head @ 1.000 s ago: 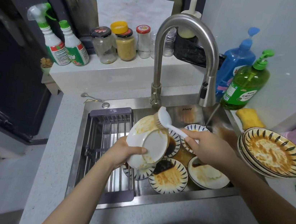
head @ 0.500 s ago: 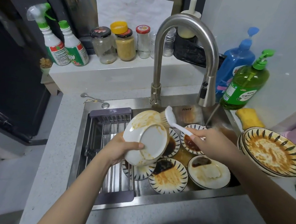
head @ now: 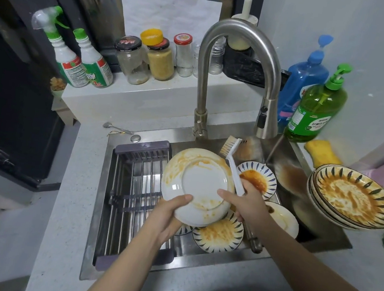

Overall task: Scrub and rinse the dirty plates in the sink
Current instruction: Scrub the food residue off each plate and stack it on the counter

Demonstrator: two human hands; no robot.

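Head view, one entry: we hold a white round ceramic plate [head: 199, 186], stained orange and underside up, over the steel sink [head: 198, 256]; left hand [head: 168, 212] fingers clamp its rim, right hand [head: 246, 201] fingers grip a white plastic scrub brush [head: 232, 159].

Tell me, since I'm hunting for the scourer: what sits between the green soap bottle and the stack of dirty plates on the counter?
A yellow sponge lies there, in the head view.
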